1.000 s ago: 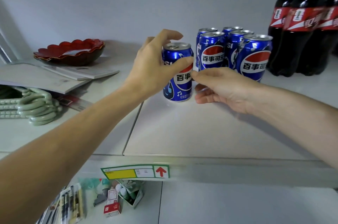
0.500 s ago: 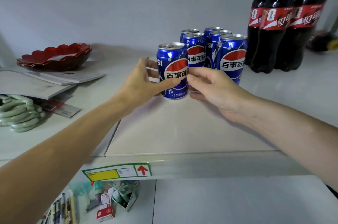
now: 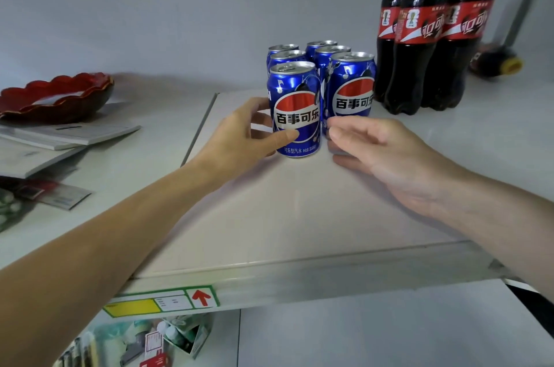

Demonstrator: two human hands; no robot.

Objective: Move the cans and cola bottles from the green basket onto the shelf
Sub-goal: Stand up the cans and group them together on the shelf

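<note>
Cans and bottles on the shelf (image 3: 299,217)

Three cola bottles (image 3: 425,46) stand right of the cans; the left hand (image 3: 239,139) wraps thumb and fingers round the front can (image 3: 295,110); the right hand (image 3: 380,151) hovers beside it, fingers loosely curled, holding nothing.

Two bare forearms and two bare hands are seen. The left hand (image 3: 239,139) is joined to a long forearm that runs in from the lower left of the frame; no sleeve, watch, ring or bracelet is worn on it. The right hand (image 3: 377,151) is joined to a forearm that enters from the right edge, and it is likewise uncovered, with nothing worn at the wrist or on the fingers. Short, unpainted nails can be made out on the thumbs. The right hand is rendered slightly blurred
</note>
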